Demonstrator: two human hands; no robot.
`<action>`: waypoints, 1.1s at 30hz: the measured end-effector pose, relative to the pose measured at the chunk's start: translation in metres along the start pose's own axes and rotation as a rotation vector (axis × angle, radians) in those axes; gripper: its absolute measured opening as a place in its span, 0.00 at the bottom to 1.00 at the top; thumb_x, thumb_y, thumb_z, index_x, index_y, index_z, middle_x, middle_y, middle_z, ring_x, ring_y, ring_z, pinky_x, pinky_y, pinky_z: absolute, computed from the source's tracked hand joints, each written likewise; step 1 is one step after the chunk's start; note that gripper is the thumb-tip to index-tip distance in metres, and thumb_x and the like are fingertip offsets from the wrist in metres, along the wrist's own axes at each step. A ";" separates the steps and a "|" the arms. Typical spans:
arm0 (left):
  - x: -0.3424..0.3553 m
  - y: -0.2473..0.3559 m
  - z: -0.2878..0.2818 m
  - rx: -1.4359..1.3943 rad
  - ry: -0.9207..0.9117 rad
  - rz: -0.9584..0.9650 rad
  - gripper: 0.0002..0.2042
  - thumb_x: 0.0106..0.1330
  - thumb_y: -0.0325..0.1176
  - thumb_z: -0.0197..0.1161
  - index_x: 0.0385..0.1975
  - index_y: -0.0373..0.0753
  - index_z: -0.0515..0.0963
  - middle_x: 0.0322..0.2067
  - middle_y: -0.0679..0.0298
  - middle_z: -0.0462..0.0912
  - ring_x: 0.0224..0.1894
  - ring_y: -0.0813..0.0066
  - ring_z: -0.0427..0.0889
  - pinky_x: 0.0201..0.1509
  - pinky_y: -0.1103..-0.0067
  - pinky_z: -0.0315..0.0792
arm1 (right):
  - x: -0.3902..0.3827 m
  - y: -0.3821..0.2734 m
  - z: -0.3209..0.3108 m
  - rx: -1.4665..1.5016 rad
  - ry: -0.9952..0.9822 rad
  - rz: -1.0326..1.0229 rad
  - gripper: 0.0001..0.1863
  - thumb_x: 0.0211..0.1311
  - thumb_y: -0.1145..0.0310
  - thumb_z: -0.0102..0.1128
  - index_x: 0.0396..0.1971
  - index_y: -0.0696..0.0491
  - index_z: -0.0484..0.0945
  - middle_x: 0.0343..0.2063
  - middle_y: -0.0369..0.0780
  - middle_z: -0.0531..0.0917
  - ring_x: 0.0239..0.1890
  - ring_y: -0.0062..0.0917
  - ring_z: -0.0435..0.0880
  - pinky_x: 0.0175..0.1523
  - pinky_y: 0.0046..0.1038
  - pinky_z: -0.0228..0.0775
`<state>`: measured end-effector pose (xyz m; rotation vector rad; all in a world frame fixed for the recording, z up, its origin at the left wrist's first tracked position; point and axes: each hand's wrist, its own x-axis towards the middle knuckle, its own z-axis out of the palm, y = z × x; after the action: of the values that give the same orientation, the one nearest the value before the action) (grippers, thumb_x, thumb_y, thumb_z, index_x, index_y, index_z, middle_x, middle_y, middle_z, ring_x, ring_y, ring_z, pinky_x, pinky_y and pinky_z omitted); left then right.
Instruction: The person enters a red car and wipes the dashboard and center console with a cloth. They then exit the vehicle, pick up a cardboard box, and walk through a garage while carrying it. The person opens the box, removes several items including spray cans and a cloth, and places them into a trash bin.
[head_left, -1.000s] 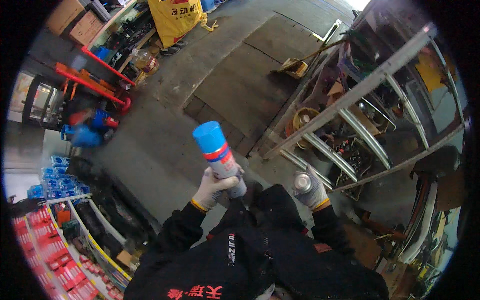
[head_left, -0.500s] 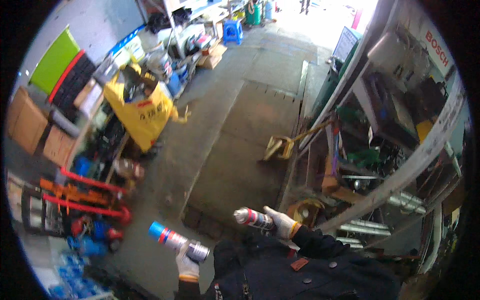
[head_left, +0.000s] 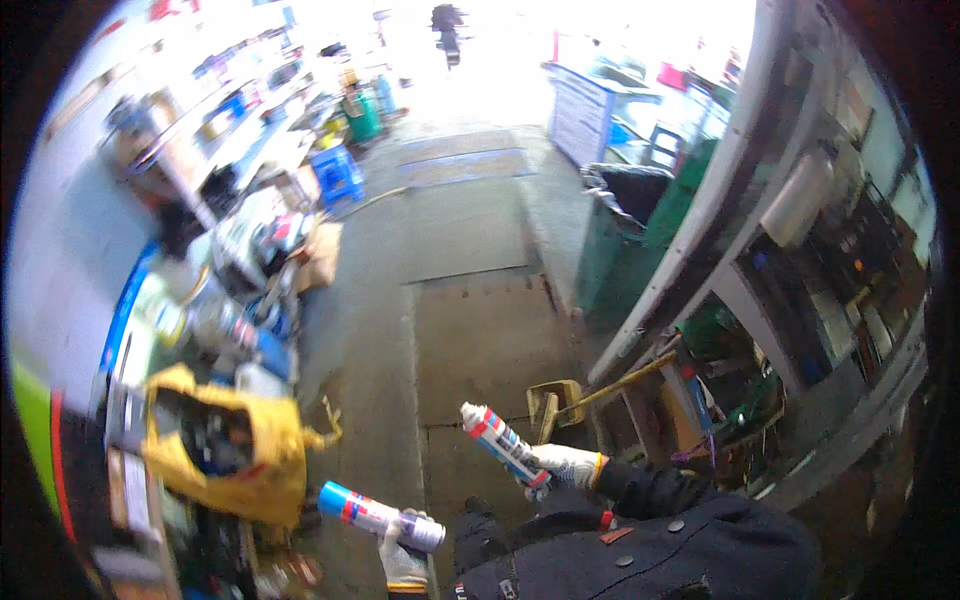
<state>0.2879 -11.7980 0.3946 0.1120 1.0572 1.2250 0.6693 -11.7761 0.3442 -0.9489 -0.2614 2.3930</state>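
My left hand [head_left: 404,560], in a white knit glove with a yellow cuff, is closed round a spray can [head_left: 375,516] with a blue cap. The can lies tilted, its cap end pointing up and left. In my right hand [head_left: 568,466], gloved the same way, is a second spray can [head_left: 500,443], white with red and blue bands. Its pale top leans up and left, and no blue cap shows on it. Both cans are held apart, in front of my dark jacket [head_left: 640,540].
A yellow plastic bag [head_left: 275,490] full of things stands at the left. Ahead are a blue stool [head_left: 337,176] and, to the right, a green bin [head_left: 610,262]. A dustpan [head_left: 556,400] with a long handle lies near the metal-framed shelving [head_left: 690,270] on the right. A bright doorway opens ahead.
My view has moved forward and tipped up, so the bin and doorway show more. The yellow bag sits lower and farther left. Both cans stay in my hands; the right one stands steeper.
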 end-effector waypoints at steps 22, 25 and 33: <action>0.838 0.025 0.516 0.101 -0.248 -0.235 0.27 0.73 0.61 0.66 0.55 0.43 0.79 0.44 0.54 0.85 0.49 0.49 0.86 0.57 0.53 0.81 | 0.022 -0.661 -0.332 -0.832 2.695 -0.676 0.36 0.66 0.55 0.79 0.64 0.64 0.75 0.53 0.50 0.83 0.53 0.40 0.85 0.62 0.42 0.76; 0.959 0.030 0.578 0.066 -0.312 -0.253 0.28 0.73 0.63 0.66 0.55 0.43 0.79 0.43 0.54 0.86 0.47 0.50 0.86 0.55 0.53 0.82 | 0.070 -0.728 -0.379 -0.882 2.528 -0.844 0.30 0.68 0.58 0.77 0.62 0.60 0.79 0.54 0.52 0.83 0.53 0.47 0.86 0.61 0.46 0.77; 1.296 0.031 0.782 0.075 -0.203 -0.223 0.31 0.72 0.71 0.63 0.45 0.42 0.78 0.35 0.52 0.87 0.34 0.52 0.90 0.41 0.58 0.89 | 0.290 -0.961 -0.532 -0.346 2.154 -1.019 0.31 0.66 0.70 0.76 0.66 0.63 0.76 0.53 0.41 0.82 0.53 0.29 0.82 0.66 0.35 0.74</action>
<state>0.7582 -10.3960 0.0697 0.1685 0.9121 0.9518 1.2585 -10.8263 0.1396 -2.1134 -0.1587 -0.2358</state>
